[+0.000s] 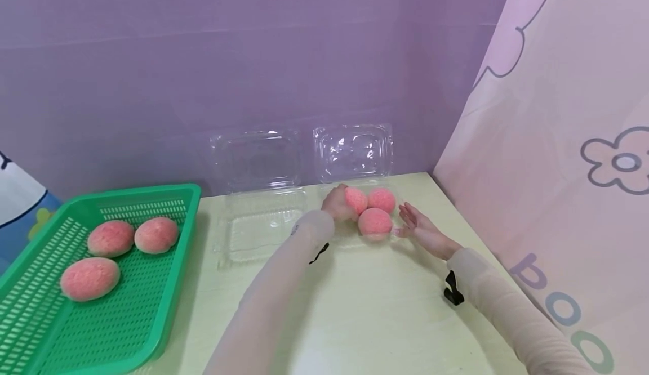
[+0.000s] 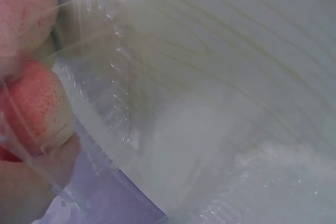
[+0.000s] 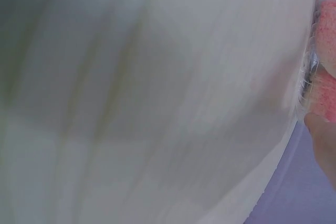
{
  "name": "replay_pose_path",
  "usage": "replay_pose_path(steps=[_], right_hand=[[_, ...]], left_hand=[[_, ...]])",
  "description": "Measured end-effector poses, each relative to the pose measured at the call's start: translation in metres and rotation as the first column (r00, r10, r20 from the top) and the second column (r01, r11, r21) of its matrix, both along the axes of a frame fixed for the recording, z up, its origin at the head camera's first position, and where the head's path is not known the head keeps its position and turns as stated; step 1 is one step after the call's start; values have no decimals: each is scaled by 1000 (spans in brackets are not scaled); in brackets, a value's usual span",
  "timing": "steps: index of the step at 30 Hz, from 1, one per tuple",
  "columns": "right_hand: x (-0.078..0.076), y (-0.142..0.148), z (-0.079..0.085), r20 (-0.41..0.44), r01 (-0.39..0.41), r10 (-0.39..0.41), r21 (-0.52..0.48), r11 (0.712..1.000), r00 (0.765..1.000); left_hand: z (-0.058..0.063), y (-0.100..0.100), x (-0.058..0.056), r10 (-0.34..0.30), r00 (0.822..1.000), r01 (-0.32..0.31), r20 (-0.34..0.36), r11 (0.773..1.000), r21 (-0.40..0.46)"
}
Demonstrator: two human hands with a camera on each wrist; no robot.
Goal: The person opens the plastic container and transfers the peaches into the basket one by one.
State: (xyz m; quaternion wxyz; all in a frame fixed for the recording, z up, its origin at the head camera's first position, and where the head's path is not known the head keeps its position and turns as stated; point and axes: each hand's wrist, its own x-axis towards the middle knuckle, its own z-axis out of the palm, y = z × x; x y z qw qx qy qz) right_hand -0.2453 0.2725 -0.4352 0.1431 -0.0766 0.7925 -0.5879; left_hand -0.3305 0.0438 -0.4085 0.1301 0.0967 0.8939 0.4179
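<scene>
In the head view, three peaches sit together in the right clear plastic clamshell box, whose raised lid (image 1: 353, 152) leans toward the back wall. My left hand (image 1: 338, 203) holds the back-left peach (image 1: 356, 200). The left wrist view shows fingers on that peach (image 2: 39, 108), partly behind clear plastic. Beside it lie the back-right peach (image 1: 382, 200) and the front peach (image 1: 375, 223). My right hand (image 1: 423, 231) is at the box's right side with its fingers extended, holding nothing. In the right wrist view a fingertip is close to the box edge; contact is unclear.
Left of the filled box stands a second open clear clamshell box (image 1: 263, 231). A green plastic basket (image 1: 172, 296) at the left holds three more peaches (image 1: 90, 279). A purple backdrop (image 1: 253, 71) rises behind the table (image 1: 355, 318), and a pink printed panel (image 1: 558, 195) borders its right side.
</scene>
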Motion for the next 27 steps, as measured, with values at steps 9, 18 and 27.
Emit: replay_pose_path(steps=[9, 18, 27], right_hand=[[0, 2, 0, -7, -11, 11, 21, 1000, 1000], [0, 4, -1, -17, -12, 13, 25, 1000, 1000], [-1, 2, -1, -16, -14, 14, 18, 1000, 1000]], left_hand=[[11, -11, 3, -36, 997, 39, -66, 998, 46], [19, -18, 12, -85, 992, 99, -91, 983, 152], [26, -31, 23, -98, 993, 109, -65, 975, 192]])
